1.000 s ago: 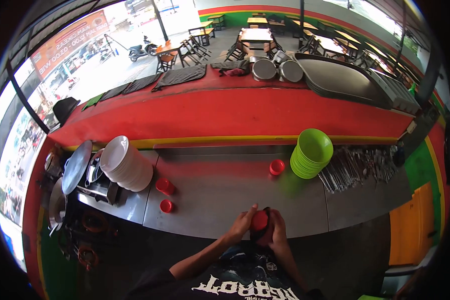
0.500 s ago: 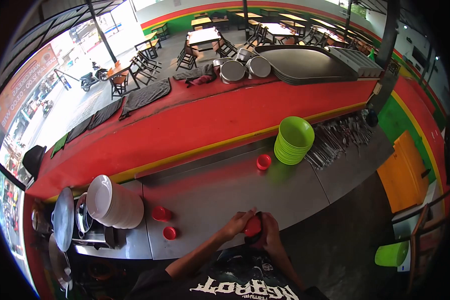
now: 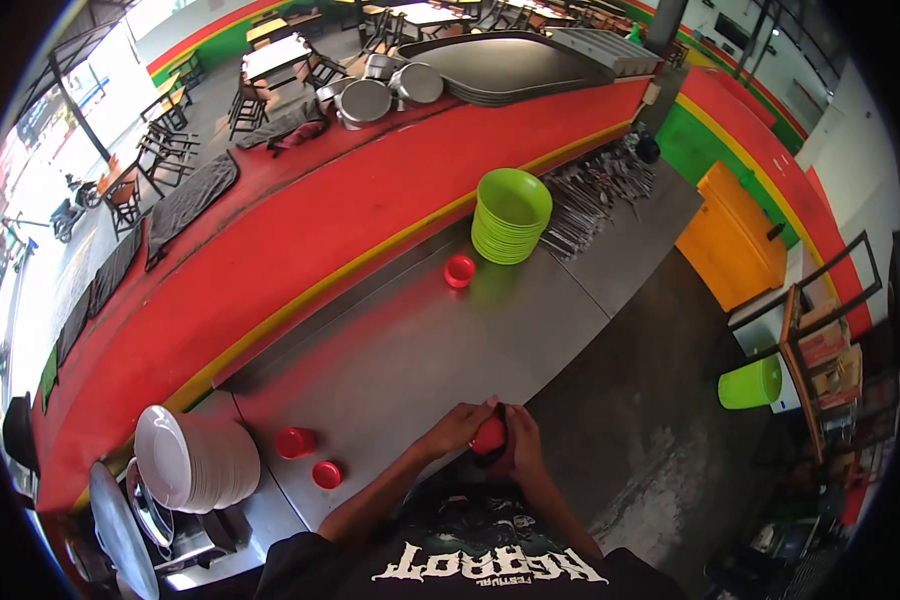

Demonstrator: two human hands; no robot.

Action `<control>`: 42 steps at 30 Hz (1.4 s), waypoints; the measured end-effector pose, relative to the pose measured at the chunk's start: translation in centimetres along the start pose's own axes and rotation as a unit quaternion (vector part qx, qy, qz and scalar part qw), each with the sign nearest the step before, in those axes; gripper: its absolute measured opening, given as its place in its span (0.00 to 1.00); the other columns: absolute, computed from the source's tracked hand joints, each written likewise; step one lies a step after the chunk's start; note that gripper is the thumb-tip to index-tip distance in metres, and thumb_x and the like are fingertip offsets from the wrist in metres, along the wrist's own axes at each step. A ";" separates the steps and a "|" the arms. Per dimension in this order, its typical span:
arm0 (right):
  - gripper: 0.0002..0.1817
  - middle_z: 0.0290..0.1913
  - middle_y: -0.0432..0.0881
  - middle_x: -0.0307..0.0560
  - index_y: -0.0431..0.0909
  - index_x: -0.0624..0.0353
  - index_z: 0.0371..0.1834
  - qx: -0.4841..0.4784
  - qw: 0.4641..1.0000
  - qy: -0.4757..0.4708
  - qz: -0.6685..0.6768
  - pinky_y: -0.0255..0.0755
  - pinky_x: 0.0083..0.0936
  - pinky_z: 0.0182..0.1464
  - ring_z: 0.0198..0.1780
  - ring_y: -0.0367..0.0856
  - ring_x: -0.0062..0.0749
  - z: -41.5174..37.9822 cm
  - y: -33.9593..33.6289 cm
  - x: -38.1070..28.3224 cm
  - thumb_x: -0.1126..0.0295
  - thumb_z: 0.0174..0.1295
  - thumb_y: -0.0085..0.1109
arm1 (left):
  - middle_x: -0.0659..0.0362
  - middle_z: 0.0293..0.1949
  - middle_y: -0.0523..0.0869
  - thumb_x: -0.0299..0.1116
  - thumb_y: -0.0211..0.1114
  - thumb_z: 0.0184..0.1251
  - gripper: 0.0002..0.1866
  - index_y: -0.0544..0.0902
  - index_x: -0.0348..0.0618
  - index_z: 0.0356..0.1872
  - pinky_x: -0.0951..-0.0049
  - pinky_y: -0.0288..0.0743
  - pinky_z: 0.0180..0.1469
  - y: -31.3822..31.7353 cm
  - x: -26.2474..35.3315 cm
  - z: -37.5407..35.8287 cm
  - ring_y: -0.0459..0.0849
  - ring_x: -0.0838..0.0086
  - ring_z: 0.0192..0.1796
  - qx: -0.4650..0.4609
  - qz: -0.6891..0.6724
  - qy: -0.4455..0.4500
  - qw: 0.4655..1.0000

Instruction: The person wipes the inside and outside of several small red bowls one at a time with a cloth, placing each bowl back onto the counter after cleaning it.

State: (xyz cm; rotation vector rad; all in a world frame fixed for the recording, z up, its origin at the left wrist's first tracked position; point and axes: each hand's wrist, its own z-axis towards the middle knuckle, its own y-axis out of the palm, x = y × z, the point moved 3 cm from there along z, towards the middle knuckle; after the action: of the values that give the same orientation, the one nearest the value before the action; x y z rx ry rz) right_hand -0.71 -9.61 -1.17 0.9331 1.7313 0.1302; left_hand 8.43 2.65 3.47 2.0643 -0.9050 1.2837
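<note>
Close to my body, at the counter's front edge, a small red cup [image 3: 488, 436] sits between my two hands. My left hand [image 3: 457, 425] is closed on its left side, and my right hand [image 3: 523, 440] is closed round its right side, with dark cloth against the cup. On the steel counter [image 3: 390, 350], two more red cups, one on its side [image 3: 295, 443] and one upright [image 3: 327, 475], lie left of my hands. Another red cup [image 3: 459, 271] stands beside a stack of green bowls [image 3: 510, 215].
White plates [image 3: 195, 460] are stacked at the left beside a metal lid [image 3: 122, 530]. Cutlery [image 3: 600, 190] lies right of the bowls. Trays [image 3: 510, 65] and metal pots [image 3: 363, 102] rest on the red ledge. A green bin [image 3: 750, 384] stands at the right.
The view has turned to the right, so the counter and its objects appear shifted left and tilted. Both hands still hold the red cup.
</note>
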 end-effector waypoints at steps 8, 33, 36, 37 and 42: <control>0.13 0.41 0.82 0.42 0.76 0.58 0.50 0.201 0.971 -0.096 0.086 0.80 0.24 0.44 0.39 0.83 0.27 0.1 0.2 -1.7 0.60 0.75 0.51 | 0.65 0.33 0.81 0.56 0.48 0.81 0.24 0.81 0.45 0.38 0.76 0.73 0.41 -0.5 -0.2 0.8 0.78 0.82 0.34 0.045 -0.223 0.060 0.972; 0.22 0.37 0.84 0.42 0.78 0.63 0.52 -0.031 0.988 0.113 -0.099 0.77 0.21 0.32 0.30 0.82 0.23 -3.0 0.6 -1.8 0.52 0.74 0.53 | 0.54 0.61 0.76 0.21 0.74 0.59 0.21 0.78 0.40 0.53 0.61 0.72 0.68 -1.5 -1.2 -1.9 0.77 0.65 0.65 -0.034 -0.040 0.178 0.983; 0.20 0.39 0.84 0.41 0.79 0.63 0.53 -0.032 0.984 0.097 -0.143 0.77 0.20 0.39 0.36 0.82 0.21 -1.9 0.4 -1.3 0.55 0.74 0.55 | 0.53 0.62 0.75 0.22 0.75 0.59 0.25 0.76 0.39 0.57 0.60 0.71 0.69 -2.1 -0.8 -2.1 0.76 0.65 0.67 -0.011 0.016 0.189 0.982; 0.20 0.38 0.85 0.41 0.79 0.63 0.53 -0.032 0.984 0.091 -0.147 0.77 0.20 0.39 0.35 0.82 0.21 -1.6 0.3 -1.2 0.56 0.74 0.55 | 0.53 0.62 0.75 0.22 0.75 0.59 0.26 0.75 0.39 0.58 0.60 0.70 0.70 -2.1 -0.5 -2.3 0.75 0.65 0.67 0.000 0.012 0.178 0.984; 0.18 0.38 0.85 0.41 0.80 0.63 0.53 -0.032 0.982 0.068 -0.173 0.76 0.20 0.40 0.36 0.82 0.21 -1.0 0.9 -1.6 0.59 0.72 0.57 | 0.49 0.65 0.74 0.22 0.74 0.59 0.31 0.71 0.38 0.64 0.62 0.73 0.68 -2.6 -0.9 -1.4 0.76 0.63 0.68 0.022 0.036 0.214 0.976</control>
State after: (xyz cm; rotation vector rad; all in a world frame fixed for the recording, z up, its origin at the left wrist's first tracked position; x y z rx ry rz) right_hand -0.92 -9.70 0.93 0.5753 1.9769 0.0217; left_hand 9.36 5.53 3.00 1.6961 -0.7600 1.7137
